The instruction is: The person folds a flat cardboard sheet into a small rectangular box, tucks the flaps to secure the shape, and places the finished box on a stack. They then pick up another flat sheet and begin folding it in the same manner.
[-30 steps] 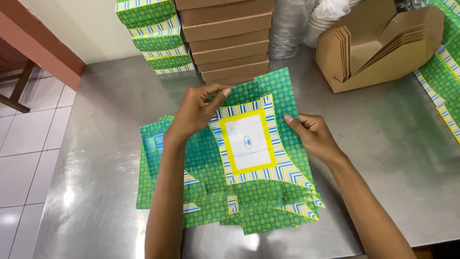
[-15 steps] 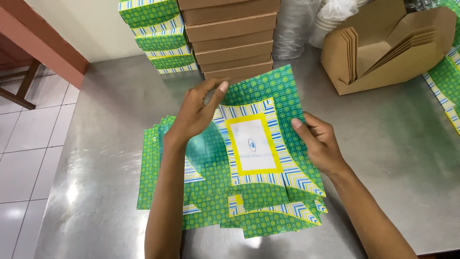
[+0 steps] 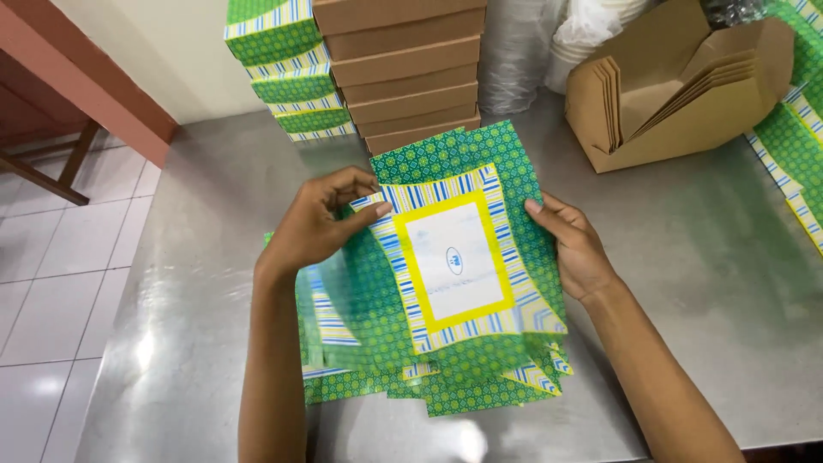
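A flat green patterned box blank (image 3: 459, 244) with a striped border, a yellow frame and a white centre is lifted over a pile of similar green blanks (image 3: 377, 369) on the steel table (image 3: 703, 283). My left hand (image 3: 321, 223) pinches the blank's left edge near the top corner. My right hand (image 3: 574, 249) grips its right edge, fingers on the green margin. A glossy side flap bends down on the left.
At the back stand a stack of brown flat boxes (image 3: 403, 73) and a stack of green folded boxes (image 3: 287, 69). A nested set of brown open cartons (image 3: 677, 94) sits back right, with more green blanks (image 3: 797, 154) at the right edge. Tiled floor lies left.
Both hands have lifted the top blank a little farther from me and turned it slightly; the left flap is bending downward.
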